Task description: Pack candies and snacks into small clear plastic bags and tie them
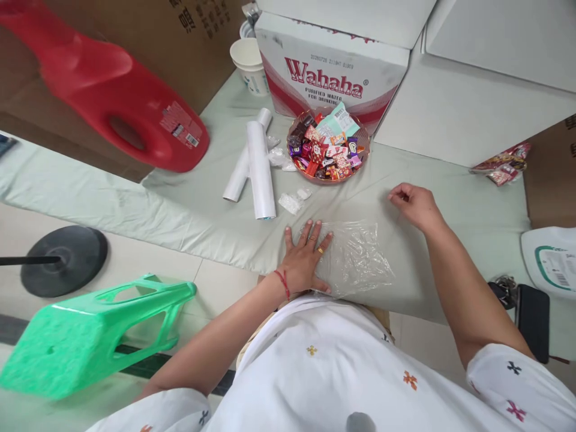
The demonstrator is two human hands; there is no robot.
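Observation:
My left hand [306, 262] lies with fingers spread on the left part of a clear, wrinkled plastic sheet or bag [360, 258] near the table's front edge. My right hand [414, 206] is beyond the sheet's far right corner, apart from it. Its fingers are curled in and nothing shows between them. Ahead is a round, clear reddish dish [327, 180] heaped with wrapped candies [328, 150]. Small crumpled bits of clear plastic [291, 203] lie between the dish and my left hand.
Two white rolls [261, 171] lie crossed left of the dish. Behind stand a Wahaha water carton [333, 69] and paper cups [251, 63]. A big red jug [130, 102] is at left. Below are a green stool [90, 336] and a black round base [63, 261]. A phone [532, 323] lies right.

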